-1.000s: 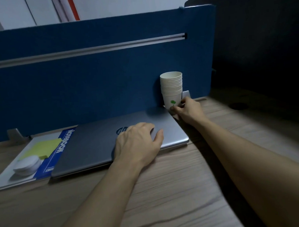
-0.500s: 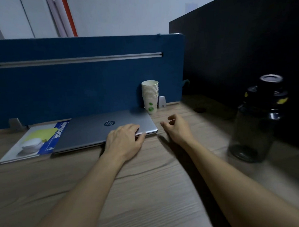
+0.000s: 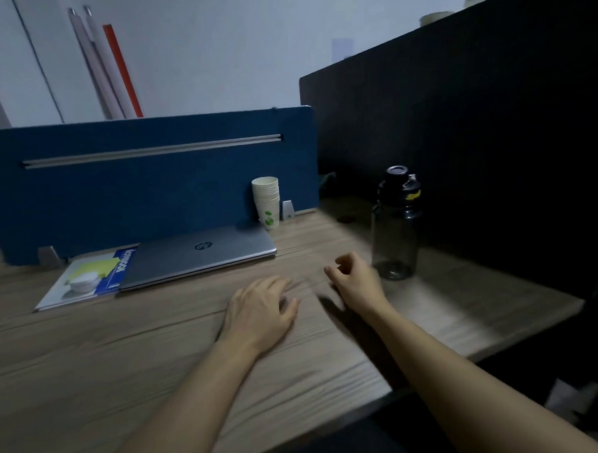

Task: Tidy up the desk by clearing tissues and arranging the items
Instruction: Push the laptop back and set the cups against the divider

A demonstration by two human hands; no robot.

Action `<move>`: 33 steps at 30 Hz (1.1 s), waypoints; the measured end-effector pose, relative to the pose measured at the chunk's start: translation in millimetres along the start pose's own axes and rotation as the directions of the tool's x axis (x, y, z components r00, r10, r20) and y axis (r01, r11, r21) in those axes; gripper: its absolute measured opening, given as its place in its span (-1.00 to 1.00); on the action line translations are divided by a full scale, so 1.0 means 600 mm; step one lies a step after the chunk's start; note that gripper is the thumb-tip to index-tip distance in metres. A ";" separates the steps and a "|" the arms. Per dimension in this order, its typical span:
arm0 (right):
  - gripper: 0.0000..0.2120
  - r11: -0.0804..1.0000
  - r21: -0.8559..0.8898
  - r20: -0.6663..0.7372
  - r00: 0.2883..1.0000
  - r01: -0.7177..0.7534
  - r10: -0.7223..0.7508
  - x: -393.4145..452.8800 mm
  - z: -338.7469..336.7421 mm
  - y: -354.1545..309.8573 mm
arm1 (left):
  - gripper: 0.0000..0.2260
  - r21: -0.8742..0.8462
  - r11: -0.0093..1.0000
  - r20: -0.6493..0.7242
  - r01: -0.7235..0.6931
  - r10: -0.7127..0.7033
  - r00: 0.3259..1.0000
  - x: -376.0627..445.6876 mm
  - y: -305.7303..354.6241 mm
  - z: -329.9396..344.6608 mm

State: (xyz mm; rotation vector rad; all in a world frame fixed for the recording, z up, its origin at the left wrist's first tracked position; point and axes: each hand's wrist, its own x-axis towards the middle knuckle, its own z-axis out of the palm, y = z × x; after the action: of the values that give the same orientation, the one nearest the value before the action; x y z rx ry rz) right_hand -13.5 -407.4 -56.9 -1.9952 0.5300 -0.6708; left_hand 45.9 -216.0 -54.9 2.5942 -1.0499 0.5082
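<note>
The left hand (image 3: 260,310) lies nearest, palm down on the table (image 3: 125,364), fingers relaxed and holding nothing; the right hand (image 3: 356,280) hovers a little beyond it, fingers loosely curled, empty, just beside the bottle (image 3: 395,229); that dark bottle stands upright, looks rigid and smooth, probably light if empty, best taken round its body; farther back the closed laptop (image 3: 203,256) partly covers a notebook (image 3: 87,280), flat, stiff, heavier, one to lift by its edges; the stacked paper cups (image 3: 266,202) by the blue divider (image 3: 134,185) look light and crushable.
</note>
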 end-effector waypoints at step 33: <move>-0.19 0.985 -0.174 -0.182 0.982 0.011 -0.044 0.116 -0.011 0.048 | -0.60 -0.029 0.998 -0.093 0.057 -0.059 0.994 0.089 -0.084 0.027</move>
State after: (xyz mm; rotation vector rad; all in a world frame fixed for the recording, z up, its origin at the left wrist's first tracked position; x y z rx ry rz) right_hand 32.4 -467.4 -62.7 -2.1161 0.6932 -0.8588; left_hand 121.1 -220.3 -53.7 2.5433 -0.9419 0.5921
